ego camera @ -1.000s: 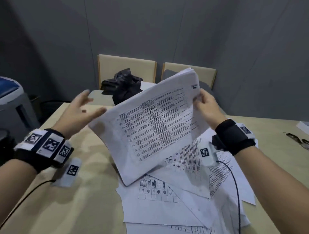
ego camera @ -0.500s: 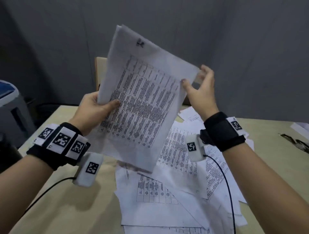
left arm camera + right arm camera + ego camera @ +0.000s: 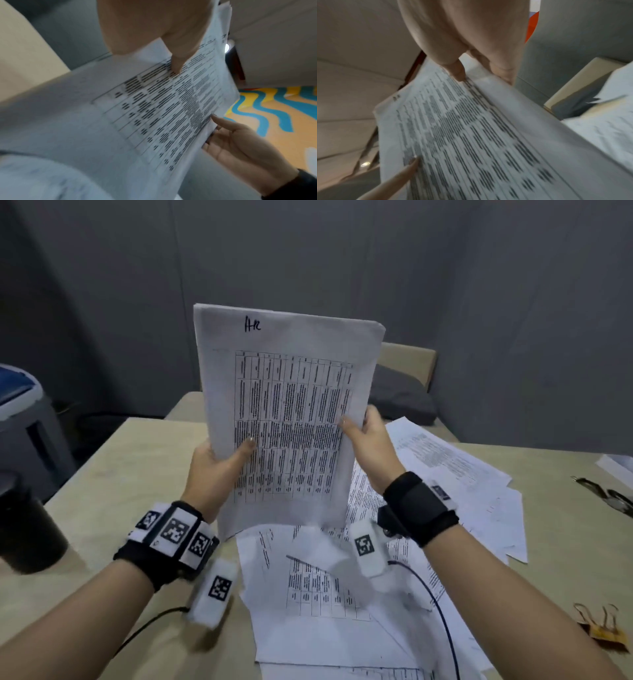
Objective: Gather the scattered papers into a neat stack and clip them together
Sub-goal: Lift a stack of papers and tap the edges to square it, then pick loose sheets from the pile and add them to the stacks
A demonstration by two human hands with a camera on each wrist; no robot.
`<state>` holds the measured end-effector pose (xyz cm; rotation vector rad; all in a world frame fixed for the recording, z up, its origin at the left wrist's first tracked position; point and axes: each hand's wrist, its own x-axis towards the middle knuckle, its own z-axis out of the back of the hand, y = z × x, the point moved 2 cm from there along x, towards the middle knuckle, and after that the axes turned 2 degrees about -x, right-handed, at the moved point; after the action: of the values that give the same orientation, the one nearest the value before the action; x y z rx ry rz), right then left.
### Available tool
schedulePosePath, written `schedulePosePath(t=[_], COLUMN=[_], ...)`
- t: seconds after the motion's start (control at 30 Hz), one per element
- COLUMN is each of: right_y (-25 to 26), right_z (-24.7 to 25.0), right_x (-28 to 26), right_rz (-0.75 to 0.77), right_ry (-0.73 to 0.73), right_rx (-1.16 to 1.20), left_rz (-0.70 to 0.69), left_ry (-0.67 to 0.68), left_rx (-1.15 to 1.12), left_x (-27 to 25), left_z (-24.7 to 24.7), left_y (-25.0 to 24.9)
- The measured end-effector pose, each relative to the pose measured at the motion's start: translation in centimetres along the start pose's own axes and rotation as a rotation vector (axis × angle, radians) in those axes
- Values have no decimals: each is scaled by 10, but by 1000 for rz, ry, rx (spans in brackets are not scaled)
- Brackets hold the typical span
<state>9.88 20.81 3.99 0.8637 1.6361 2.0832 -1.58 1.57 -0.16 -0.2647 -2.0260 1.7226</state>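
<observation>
Item one: paper stack, white sheets, printed table on the front page, a handwritten mark near its top edge. You hold it upright, above the table, long side vertical, front page facing you. Its lower edge hangs just over the loose papers and looks blurred.

Item two: your left hand. It grips the stack's left edge low down, thumb pressed across the front page, fingers behind the sheets. The left wrist view shows the thumb lying on the printed rows.

Item three: your right hand. It grips the stack's right edge about midway up, thumb on the front, fingers wrapped behind. The right wrist view shows the sheet edges pinched between thumb and fingers.

Item four: loose papers, still scattered flat on the table beneath and to the right of the stack, overlapping at differing angles, some with tables, some with plain text.

Item five: binder clips, two or so, wire handles up, on the table near your right forearm, well apart from the stack.

Item six: dark cup, on the table's left edge.

Item seven: chair, pale back, grey cushion, behind the table's far side.

Item eight: small metal objects at the table's right edge, too small to identify.
</observation>
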Motion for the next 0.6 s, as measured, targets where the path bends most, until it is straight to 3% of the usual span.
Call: schedulePosePath(t=[0.17, 0.27, 0.37, 0.47, 0.53, 0.6], right_y=[-36, -34, -27, -37, -53, -73], right_z=[-7, -10, -10, -10, -16, -23], right_x=[-8, -6, -2, 2, 0, -5], right_rz=[-122, -104, -81, -90, -145, -223], right_ry=[-30, -83, -43, 48, 121, 175], right_rx=[-119, -118, -79, -200, -276, -331], left_rz=[68, 83, 119, 199, 307, 352], left_ry=[12, 31, -12, -63, -83, -54], left_rx=[3, 32, 82, 135, 227, 505], left_x=[-3, -1, 10, 23, 30, 27], left_z=[-1, -1, 4, 16, 26, 32], left_y=[9, 9, 8, 22, 47, 62])
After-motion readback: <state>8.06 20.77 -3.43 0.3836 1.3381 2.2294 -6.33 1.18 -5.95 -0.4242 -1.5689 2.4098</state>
